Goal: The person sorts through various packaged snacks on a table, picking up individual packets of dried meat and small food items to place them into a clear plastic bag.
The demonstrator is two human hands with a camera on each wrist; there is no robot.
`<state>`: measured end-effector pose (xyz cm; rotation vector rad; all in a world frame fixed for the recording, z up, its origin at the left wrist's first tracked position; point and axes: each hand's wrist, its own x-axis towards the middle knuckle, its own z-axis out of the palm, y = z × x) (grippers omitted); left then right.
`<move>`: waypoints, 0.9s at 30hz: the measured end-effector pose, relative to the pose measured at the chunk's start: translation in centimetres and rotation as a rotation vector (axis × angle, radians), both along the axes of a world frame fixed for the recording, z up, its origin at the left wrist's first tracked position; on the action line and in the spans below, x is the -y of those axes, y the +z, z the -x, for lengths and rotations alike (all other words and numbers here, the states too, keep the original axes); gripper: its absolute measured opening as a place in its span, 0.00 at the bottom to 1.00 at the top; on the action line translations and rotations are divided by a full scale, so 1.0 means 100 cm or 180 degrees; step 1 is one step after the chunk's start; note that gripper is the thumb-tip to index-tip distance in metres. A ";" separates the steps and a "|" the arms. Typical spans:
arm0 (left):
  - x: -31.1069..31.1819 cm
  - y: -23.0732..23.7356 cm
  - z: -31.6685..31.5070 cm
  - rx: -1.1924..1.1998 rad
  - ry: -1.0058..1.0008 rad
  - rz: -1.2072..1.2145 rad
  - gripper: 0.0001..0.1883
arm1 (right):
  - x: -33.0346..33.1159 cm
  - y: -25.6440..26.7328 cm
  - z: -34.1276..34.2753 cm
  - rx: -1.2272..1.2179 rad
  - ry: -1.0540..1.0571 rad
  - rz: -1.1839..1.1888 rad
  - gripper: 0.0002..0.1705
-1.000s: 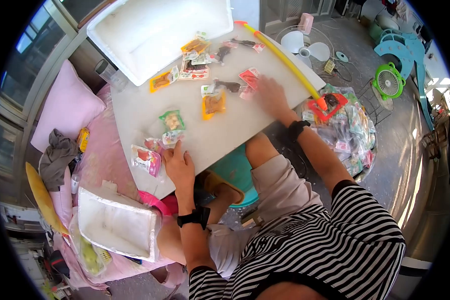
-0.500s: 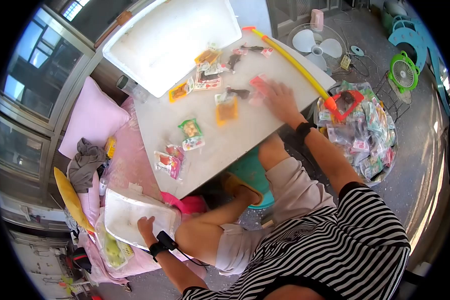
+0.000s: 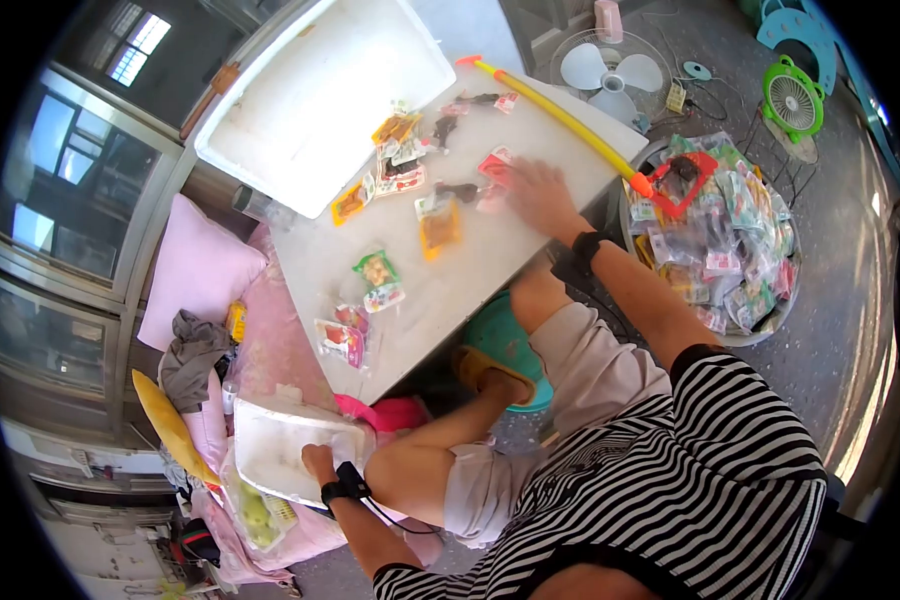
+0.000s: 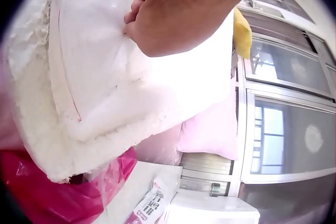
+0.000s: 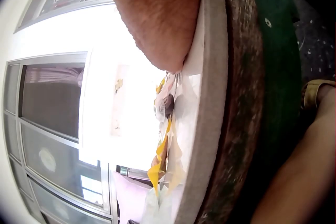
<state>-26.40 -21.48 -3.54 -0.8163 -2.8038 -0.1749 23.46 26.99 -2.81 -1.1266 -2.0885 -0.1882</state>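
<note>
the right hand [image 3: 542, 197] rests with loosely straight fingers at the red packet [image 3: 494, 164] on the counter [image 3: 470, 270], maybe to steady it. the left hand [image 3: 318, 462] bends its fingers inside the small box [image 3: 266, 432]; i cannot tell if something is held.

At its far end, the pale table [image 3: 440, 300] is being made to carry a white foam box [image 3: 315, 95]. Toward the near left corner, a pink packet [image 3: 342, 343] and a green-edged packet [image 3: 378, 275] are being borne; farther up, a yellow packet [image 3: 438, 230] and a red packet [image 3: 495, 163]. Along the right edge, a yellow rod [image 3: 570, 120] is being supported.
</note>
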 end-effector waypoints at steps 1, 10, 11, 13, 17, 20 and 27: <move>0.003 0.004 0.002 -0.0040 0.0164 -0.0043 0.11 | -0.002 0.000 0.000 -0.0003 -0.0005 -0.0008 0.28; -0.009 0.148 -0.059 -0.0430 -0.0186 -0.1939 0.11 | -0.006 -0.006 0.004 0.0034 -0.0158 -0.0002 0.28; -0.017 0.165 -0.072 -0.0147 -0.0448 -0.2252 0.09 | -0.008 -0.008 0.004 -0.0027 -0.0112 0.0126 0.28; -0.040 0.190 -0.100 0.0373 -0.0909 -0.2781 0.05 | -0.016 -0.007 0.005 -0.0137 -0.0017 0.0361 0.27; -0.093 0.200 -0.145 0.1339 -0.1493 -0.3420 0.02 | -0.043 -0.039 0.001 -0.0362 0.0024 -0.0275 0.28; -0.130 0.194 -0.172 0.2066 -0.1783 -0.3660 0.02 | -0.022 -0.014 0.009 -0.0642 0.0312 -0.0094 0.27; -0.188 0.164 -0.216 0.2801 -0.1641 -0.3376 0.02 | 0.139 0.076 0.046 -0.2177 0.3121 0.3500 0.27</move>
